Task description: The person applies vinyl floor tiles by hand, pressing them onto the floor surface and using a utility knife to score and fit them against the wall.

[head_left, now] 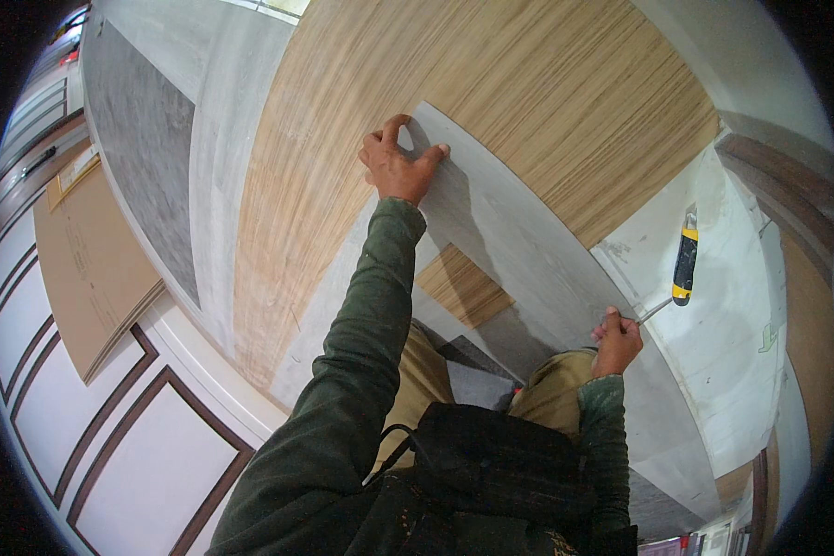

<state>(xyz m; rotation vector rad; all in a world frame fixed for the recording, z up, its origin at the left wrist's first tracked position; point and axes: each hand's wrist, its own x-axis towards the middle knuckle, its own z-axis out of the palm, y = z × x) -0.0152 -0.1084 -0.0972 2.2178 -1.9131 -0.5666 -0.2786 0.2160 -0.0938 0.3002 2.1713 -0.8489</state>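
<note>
A long grey floor plank (519, 222) lies across wood-look flooring (491, 56) in front of me, running from the far middle toward the lower right. My left hand (398, 162) is at its far end, fingers bent at the left edge and thumb across its upper face. At the plank's right edge my right hand (614, 343) pinches a thin grey stick (656, 310), pencil-like, its tip pointing up and right. Just beyond that tip a yellow-and-black utility knife (685, 259) rests on the pale bare floor. A shadow falls over the plank beside my left arm.
Brown cardboard sheets (93, 259) lean at the left against white panels with dark trim (153, 463). Dark grey flooring (148, 139) extends at the far left. Brown wooden trim (778, 185) stands on the right, and a black bag (500, 463) hangs at my waist.
</note>
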